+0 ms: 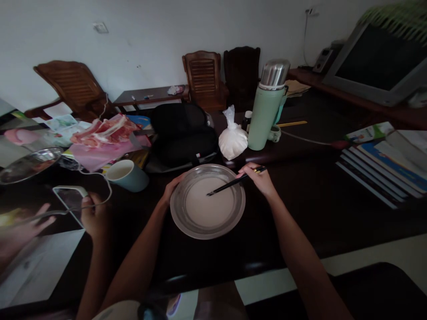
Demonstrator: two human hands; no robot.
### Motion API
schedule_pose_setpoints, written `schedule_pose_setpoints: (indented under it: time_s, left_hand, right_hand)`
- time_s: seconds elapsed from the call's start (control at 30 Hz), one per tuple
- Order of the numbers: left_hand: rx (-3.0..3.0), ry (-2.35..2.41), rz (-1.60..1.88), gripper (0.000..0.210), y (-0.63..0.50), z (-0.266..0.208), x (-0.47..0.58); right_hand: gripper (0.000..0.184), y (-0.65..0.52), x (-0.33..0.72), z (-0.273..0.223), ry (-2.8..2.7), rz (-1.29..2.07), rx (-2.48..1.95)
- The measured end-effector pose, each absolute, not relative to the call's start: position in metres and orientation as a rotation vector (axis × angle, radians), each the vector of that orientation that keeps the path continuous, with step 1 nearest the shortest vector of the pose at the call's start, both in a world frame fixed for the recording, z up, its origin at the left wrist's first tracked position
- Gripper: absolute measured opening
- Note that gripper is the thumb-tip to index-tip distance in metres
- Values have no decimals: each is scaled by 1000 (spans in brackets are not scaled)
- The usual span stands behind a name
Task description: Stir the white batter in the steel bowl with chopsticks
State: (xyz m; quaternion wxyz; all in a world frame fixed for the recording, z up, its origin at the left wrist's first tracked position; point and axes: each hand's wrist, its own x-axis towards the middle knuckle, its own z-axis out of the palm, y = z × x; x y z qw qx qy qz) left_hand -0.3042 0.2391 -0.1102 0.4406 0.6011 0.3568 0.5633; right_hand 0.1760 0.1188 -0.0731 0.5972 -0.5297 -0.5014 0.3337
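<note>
A metal bowl (176, 213) of milky, off-white liquid (203, 209) stands on the dark table in front of me. My left hand (171, 189) grips the bowl's left rim, its fingers partly hidden behind the side. My right hand (258, 178) is closed around a pair of black chopsticks (228, 183) with gold bands near the top. Their tips slant down to the left into the liquid near the bowl's middle. Behind the bowl sits a knotted clear plastic bag of white powder (232, 141). Beside it rises a pale green thermos (265, 113) with a steel cap.
At left, another person's hands (95, 215) hold a white-framed phone (68, 198) with a cable. Nearby are a blue cup (135, 180), raw meat (105, 131) on pink plastic and a steel basin (50, 154). A black bag (183, 133) lies behind; books (376, 171) are stacked right.
</note>
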Motion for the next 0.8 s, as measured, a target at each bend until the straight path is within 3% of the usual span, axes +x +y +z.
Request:
schedule_pose_setpoints:
  time_s: [0.17, 0.37, 0.63, 0.8]
  left_hand:
    - [1557, 802, 1351, 49, 239, -112, -304]
    - [1659, 799, 1340, 47, 238, -105, -298]
    - [1674, 746, 1373, 47, 243, -105, -299]
    - [1668, 799, 1330, 48, 244, -106, -299]
  right_hand:
    - [46, 115, 188, -74, -1104, 774, -1265]
    - [41, 117, 169, -77, -1285, 946, -1178]
    - [40, 119, 184, -75, -1135, 668, -1268]
    - [43, 114, 182, -73, -1156, 839, -1224]
